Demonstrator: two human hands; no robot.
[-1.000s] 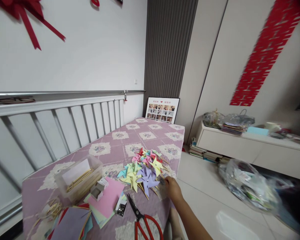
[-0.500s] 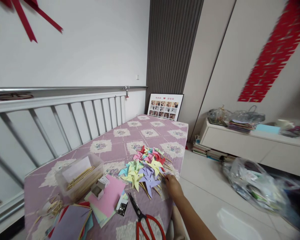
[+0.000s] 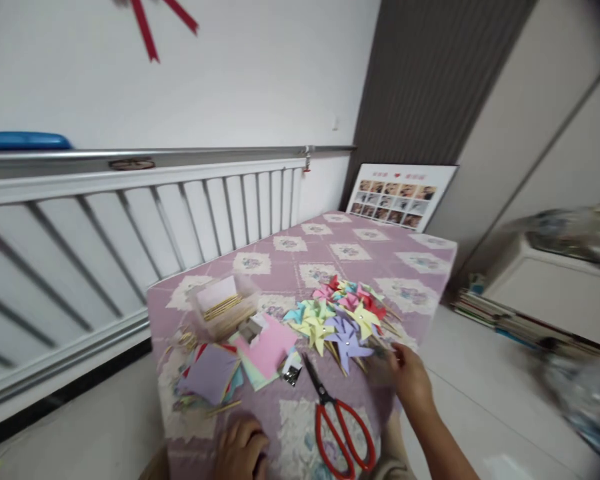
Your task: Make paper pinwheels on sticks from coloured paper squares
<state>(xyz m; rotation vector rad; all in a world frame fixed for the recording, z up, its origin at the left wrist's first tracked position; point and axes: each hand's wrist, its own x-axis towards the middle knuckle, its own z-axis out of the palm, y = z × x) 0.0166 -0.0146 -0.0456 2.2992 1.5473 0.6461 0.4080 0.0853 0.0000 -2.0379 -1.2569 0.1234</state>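
My right hand [image 3: 411, 377] is at the right side of the table, its fingers pinched at the lower end of a yellow pinwheel's [image 3: 363, 321] stick; motion blurs the fingertips. That pinwheel lies on a pile of folded paper pinwheels, with a purple pinwheel [image 3: 347, 343] beside it. Near the table's front edge rests my left hand [image 3: 241, 448], fingers curled and nothing visible in them. Between my hands lie scissors [image 3: 325, 397] with red handles, blades pointing away from me. A small box of metal fasteners [image 3: 292, 373] sits left of the blades.
On the left are a clear plastic box [image 3: 250, 297] of wooden sticks, pink paper [image 3: 273, 343] and a stack of coloured sheets [image 3: 211, 373]. A white railing [image 3: 205, 180] runs along the left wall. A photo board [image 3: 400, 200] leans behind the table [image 3: 300, 267].
The view has swung left, so the table sits further right in the picture. My left hand has come into view at the front edge. My right hand stays by the pinwheels.
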